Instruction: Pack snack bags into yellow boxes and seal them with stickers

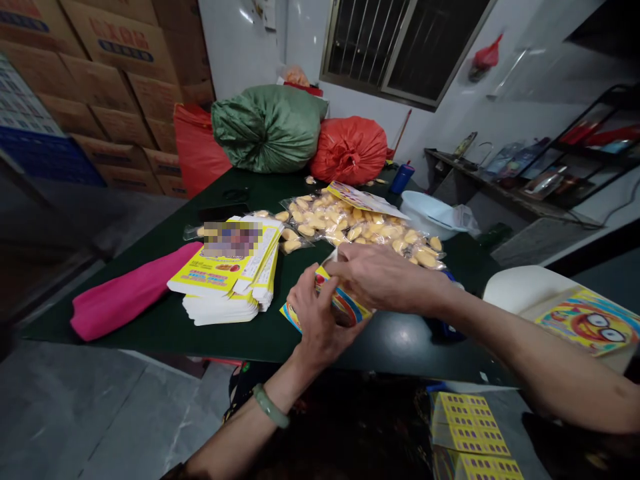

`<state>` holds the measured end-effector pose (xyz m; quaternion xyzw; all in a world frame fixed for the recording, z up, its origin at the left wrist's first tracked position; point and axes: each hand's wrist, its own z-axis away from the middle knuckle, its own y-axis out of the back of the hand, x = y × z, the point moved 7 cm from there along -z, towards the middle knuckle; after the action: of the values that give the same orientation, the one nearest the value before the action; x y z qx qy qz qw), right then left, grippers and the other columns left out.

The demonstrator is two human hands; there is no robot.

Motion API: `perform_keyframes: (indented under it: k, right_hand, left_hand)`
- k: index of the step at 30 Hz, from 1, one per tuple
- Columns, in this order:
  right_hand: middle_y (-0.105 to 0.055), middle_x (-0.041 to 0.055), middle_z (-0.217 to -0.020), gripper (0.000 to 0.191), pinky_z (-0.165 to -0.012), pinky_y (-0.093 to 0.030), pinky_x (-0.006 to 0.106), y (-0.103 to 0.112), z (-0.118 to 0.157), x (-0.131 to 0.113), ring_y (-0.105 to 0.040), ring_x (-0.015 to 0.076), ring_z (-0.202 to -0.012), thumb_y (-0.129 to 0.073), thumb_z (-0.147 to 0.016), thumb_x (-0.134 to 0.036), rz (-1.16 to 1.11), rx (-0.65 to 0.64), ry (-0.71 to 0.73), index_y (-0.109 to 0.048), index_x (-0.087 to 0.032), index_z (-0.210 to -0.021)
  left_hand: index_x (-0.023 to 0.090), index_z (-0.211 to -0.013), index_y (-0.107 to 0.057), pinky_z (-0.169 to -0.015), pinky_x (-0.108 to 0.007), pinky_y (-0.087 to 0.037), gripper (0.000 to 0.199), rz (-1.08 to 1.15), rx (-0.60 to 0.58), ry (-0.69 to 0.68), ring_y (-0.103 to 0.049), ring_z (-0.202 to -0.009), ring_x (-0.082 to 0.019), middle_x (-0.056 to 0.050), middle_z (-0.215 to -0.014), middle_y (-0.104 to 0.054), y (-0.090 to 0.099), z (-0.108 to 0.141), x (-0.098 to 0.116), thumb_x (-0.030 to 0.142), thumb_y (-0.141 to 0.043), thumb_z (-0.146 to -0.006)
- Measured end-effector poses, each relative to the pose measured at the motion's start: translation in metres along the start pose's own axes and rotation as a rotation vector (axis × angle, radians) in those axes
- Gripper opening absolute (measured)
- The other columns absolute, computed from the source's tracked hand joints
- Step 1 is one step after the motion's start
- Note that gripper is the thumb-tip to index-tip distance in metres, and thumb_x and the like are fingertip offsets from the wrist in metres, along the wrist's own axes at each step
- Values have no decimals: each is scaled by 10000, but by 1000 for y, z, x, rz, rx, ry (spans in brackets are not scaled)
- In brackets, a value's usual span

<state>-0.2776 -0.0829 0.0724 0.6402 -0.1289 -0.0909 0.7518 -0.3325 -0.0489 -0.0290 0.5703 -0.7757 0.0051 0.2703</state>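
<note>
My left hand (320, 313) is wrapped round a small colourful box (345, 303) above the front of the dark green table (150, 320). A green bangle is on that wrist. My right hand (375, 277) is at the top of the same box, fingers bent down at its upper edge; what its fingertips hold, if anything, is hidden. Behind my hands lies a heap of clear packets with pale yellow pieces (360, 227), with a printed card (365, 199) on top. To the left is a stack of flat yellow and white cartons (220, 287).
A pink cloth bundle (130, 293) lies at the left. Green (270, 127) and red (350, 150) sacks stand at the back, near a white basin (433, 213). At the right is a stool (520, 287) with a printed box (590, 323). Yellow boxes (470, 423) stand below the table.
</note>
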Motion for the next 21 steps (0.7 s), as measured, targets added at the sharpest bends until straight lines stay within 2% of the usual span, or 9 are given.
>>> perform_keyframes:
  k: [3,5,7,10,12,14,16,19,21]
  right_hand:
    - [-556,123,-1091,322,-671,-393,259,7,7,1,-534,159,-849,-429,-902,-163,-171,336,49,-556,-143,-1198]
    - [-572,111,-1015,273,-660,-394,259,8,14,2,-528,159,-821,-407,-913,-154,-151,470,19,-598,-141,-1107]
    - [-581,90,-877,237,-605,-360,258,4,14,-1,-514,161,-757,-414,-909,-147,-51,451,-29,-646,-140,-954]
    - [-603,86,-842,189,-560,-315,255,-10,5,-4,-517,152,-706,-478,-868,-121,15,269,-93,-663,-136,-904]
    - [-636,79,-856,167,-576,-328,252,-22,-1,-10,-542,143,-704,-504,-842,-105,-47,150,-51,-658,-136,-898]
    - [-665,69,-858,153,-605,-353,253,-33,-4,-17,-573,147,-716,-523,-822,-117,-134,97,16,-642,-139,-915]
    - [-682,72,-897,239,-637,-381,267,-39,-5,-18,-606,171,-758,-551,-802,-149,-193,144,22,-604,-142,-1034]
    - [-672,102,-1035,461,-686,-425,286,-41,-4,-21,-628,195,-867,-572,-789,-189,-260,289,74,-485,-136,-1239]
    - [-673,99,-1032,423,-706,-448,295,-39,-2,-26,-628,183,-869,-525,-827,-220,-279,375,198,-486,-141,-1240]
  left_hand:
    - [210,-1358,-237,-899,-499,-372,948,-42,38,56,-451,-1195,-365,-224,-1334,-376,5,-1,-8,506,-758,-624]
    - [222,-1363,-233,-906,-508,-372,941,-43,41,73,-449,-1199,-361,-212,-1343,-370,5,-1,-10,507,-750,-631]
    - [246,-1363,-242,-910,-514,-374,919,-28,58,80,-456,-1193,-353,-189,-1348,-376,6,-1,-11,506,-741,-636]
    - [239,-1355,-280,-914,-516,-380,909,-3,83,62,-468,-1184,-355,-189,-1349,-383,6,1,-10,489,-752,-620]
    - [217,-1345,-305,-915,-518,-383,901,14,102,42,-465,-1189,-359,-199,-1352,-382,7,3,-10,471,-759,-609]
    - [216,-1342,-315,-919,-525,-384,886,28,131,46,-465,-1187,-352,-191,-1355,-384,14,5,-13,457,-753,-611]
    - [220,-1367,-289,-932,-523,-395,929,81,115,59,-469,-1184,-337,-182,-1351,-392,22,5,-21,469,-759,-605]
    - [211,-1391,-268,-956,-472,-431,979,243,-12,116,-482,-1201,-313,-171,-1329,-436,33,-2,-36,496,-777,-605]
    - [199,-1353,-338,-922,-407,-468,796,378,-102,248,-546,-1135,-270,-143,-1248,-523,35,-9,-48,483,-709,-709]
